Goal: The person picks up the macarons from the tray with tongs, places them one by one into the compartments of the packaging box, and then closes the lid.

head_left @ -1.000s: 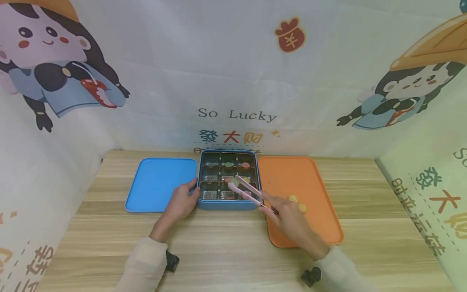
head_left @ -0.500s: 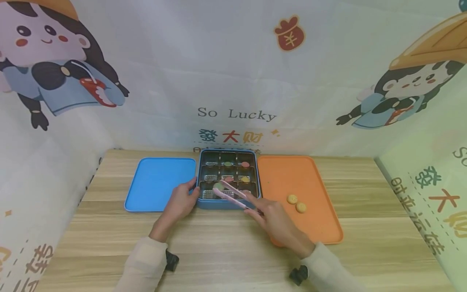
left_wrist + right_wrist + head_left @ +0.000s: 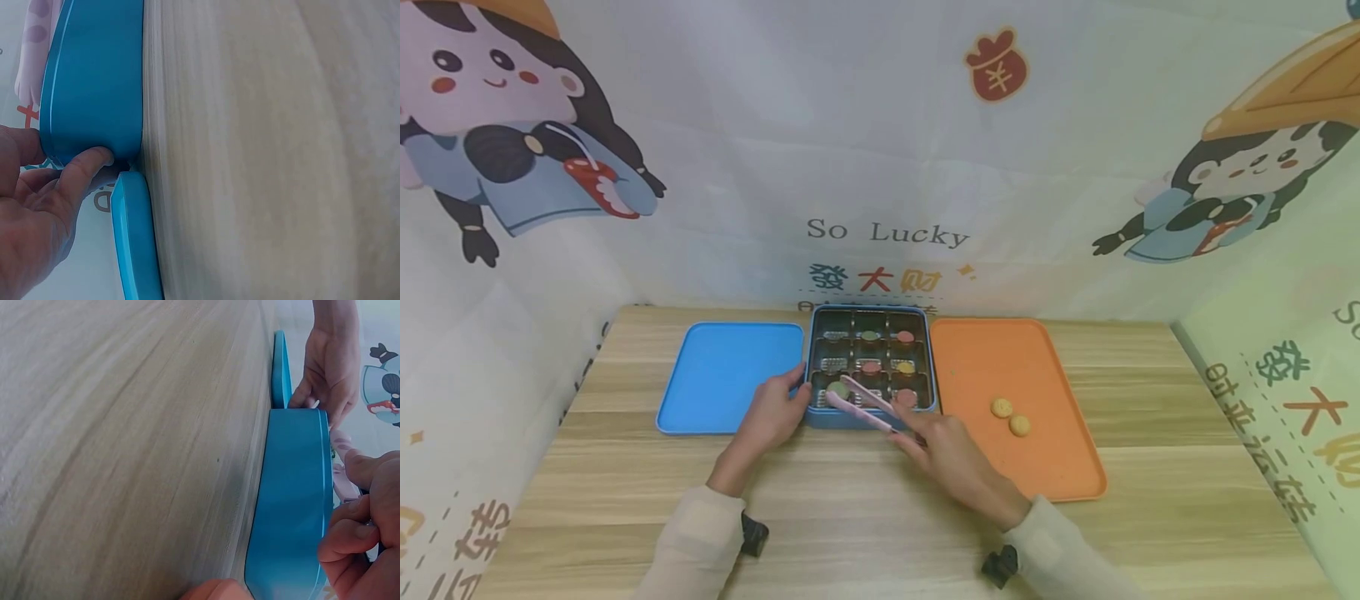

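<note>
In the head view, my right hand grips pink paw-tipped tongs. Their tips stand at a round green cookie in the front-left compartment of a blue tin; whether they still pinch it I cannot tell. My left hand rests its fingers and thumb against the tin's left wall, also seen close up in the left wrist view. Other compartments hold another green cookie, pink cookies and a yellow cookie. The tin's wall hides the cookies in both wrist views.
An orange tray stands right of the tin, bearing two yellow cookies. Left of the tin lies a blue lid-like tray. A printed cloth hangs behind the wooden table.
My right hand has moved left and forward-down with the tongs, carrying the green cookie from over the tin's middle to its front-left compartment. The left hand has stayed put.
</note>
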### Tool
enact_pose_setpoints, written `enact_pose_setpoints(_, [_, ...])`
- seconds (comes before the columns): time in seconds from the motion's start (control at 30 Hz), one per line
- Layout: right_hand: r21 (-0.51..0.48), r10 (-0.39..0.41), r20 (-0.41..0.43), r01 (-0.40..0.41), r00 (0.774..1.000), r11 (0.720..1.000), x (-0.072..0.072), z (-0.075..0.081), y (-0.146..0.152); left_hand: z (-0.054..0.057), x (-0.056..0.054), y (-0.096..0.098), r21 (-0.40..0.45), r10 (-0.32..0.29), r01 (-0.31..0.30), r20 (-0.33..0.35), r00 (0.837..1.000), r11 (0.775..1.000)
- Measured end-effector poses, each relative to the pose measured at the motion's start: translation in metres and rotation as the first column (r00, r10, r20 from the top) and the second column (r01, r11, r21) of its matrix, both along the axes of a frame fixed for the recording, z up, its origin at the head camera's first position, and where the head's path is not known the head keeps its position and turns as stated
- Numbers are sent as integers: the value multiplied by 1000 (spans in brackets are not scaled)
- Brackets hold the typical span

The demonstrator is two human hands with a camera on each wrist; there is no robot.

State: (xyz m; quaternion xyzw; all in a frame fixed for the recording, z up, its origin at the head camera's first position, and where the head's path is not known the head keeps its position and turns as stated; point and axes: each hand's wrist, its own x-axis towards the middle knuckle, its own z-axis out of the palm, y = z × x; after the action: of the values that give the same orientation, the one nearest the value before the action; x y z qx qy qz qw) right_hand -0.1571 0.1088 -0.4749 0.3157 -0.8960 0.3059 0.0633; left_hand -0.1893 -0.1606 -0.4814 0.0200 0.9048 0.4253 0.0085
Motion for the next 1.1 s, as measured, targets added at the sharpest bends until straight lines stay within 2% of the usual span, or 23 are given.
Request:
enact_pose_setpoints(0.53, [12,-10,98,9,995,1000,-3,7,-8,-1,0,0,9,-3,2,17,1000,1000])
enact_pose_setpoints(0.9, [16,-40,95,39,995,999,-3,6,-7,-2,-1,0,6,5,-5,15,1000,1000])
enact_pose_setpoints(1.1, [-3,-85,97,86,992,996,-2,6,0,-1,-1,0,12,-1,0,24,1000,1000])
